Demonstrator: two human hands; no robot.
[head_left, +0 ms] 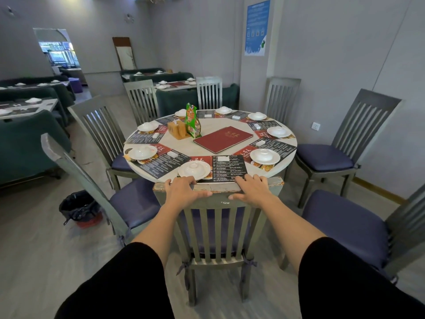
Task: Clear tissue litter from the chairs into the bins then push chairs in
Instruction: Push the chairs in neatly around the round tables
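A grey slatted chair (pixel 218 229) stands right in front of me, its top rail touching the edge of the round table (pixel 220 124). My left hand (pixel 184 188) and my right hand (pixel 253 188) both grip that top rail, fingers over the far side. Its blue seat is mostly tucked under the table. A bin with a black liner (pixel 79 208) sits on the floor to the left. I see no tissue on the visible chair seats.
Several more grey chairs ring the table; those at near left (pixel 135 203), near right (pixel 345 224) and right (pixel 324 157) stand pulled out. The table holds place mats, white bowls, a red menu (pixel 223 138) and a green packet. Green booths stand at left.
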